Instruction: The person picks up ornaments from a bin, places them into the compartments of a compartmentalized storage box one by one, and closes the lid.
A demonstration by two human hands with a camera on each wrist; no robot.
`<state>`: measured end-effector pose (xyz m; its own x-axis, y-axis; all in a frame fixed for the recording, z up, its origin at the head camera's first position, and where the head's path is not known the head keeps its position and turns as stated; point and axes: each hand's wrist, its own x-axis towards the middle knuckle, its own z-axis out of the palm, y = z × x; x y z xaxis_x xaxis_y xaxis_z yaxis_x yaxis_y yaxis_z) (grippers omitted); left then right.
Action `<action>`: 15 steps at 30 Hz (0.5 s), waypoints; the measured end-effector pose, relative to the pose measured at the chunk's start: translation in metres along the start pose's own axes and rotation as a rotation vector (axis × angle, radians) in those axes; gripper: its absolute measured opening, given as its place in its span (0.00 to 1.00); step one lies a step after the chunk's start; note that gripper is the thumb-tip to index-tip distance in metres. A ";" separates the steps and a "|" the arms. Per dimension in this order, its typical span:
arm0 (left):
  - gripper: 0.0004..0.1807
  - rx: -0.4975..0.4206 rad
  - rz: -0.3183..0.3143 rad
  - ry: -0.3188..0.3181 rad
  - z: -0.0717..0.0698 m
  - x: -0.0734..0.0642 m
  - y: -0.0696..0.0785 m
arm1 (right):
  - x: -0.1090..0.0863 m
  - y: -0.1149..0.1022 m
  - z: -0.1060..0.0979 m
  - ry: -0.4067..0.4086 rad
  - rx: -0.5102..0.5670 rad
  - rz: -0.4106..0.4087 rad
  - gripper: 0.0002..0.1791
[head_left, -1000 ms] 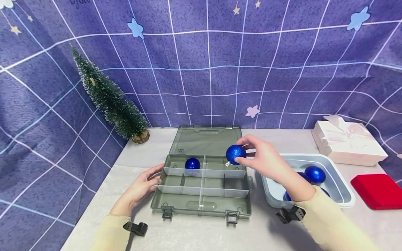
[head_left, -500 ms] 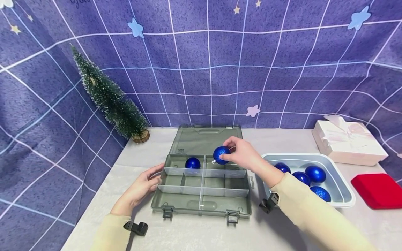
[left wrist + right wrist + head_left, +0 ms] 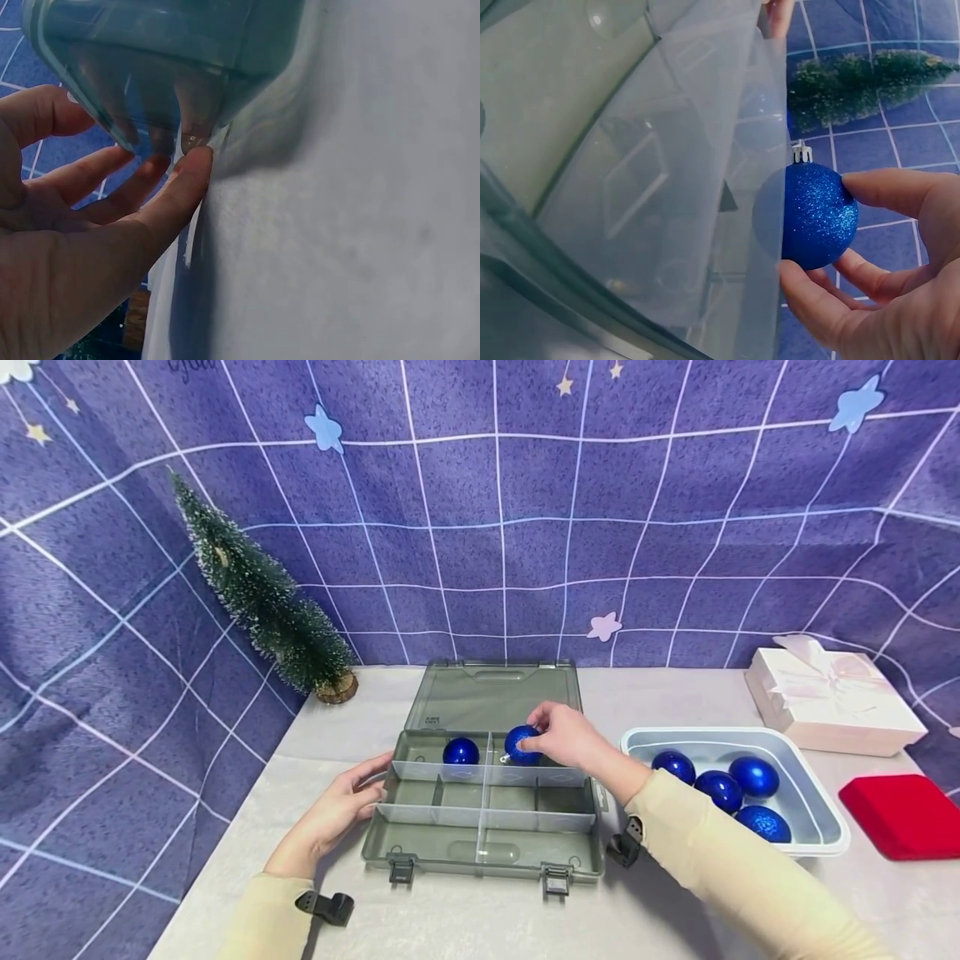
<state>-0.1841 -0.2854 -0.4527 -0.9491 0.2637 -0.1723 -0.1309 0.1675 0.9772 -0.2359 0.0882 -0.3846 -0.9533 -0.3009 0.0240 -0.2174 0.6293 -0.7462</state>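
The box (image 3: 457,795) is touched by the relaxed left hand (image 3: 347,799). At its back right, one ball (image 3: 516,742) is pinched by the right hand (image 3: 567,737); another is held back left, four in the tub (image 3: 798,795) rightward.

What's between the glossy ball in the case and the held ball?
In the head view, a clear divider stands between the glossy ball and the held ball.

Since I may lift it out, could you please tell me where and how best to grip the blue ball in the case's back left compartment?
Probably from above, pinching the blue ball by its round left and right sides; the divider stands close in front.
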 end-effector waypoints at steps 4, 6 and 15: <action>0.39 -0.002 -0.001 -0.004 0.000 0.000 0.000 | 0.002 0.001 0.005 -0.012 -0.031 0.062 0.19; 0.39 -0.002 0.002 -0.006 0.000 0.000 0.000 | 0.002 0.003 0.008 -0.005 -0.058 0.076 0.19; 0.39 -0.010 0.017 -0.009 -0.001 0.001 -0.003 | -0.003 0.000 0.015 0.022 -0.172 0.107 0.16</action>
<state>-0.1846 -0.2866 -0.4551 -0.9485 0.2753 -0.1568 -0.1176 0.1537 0.9811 -0.2295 0.0784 -0.3951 -0.9768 -0.2112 -0.0339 -0.1451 0.7706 -0.6206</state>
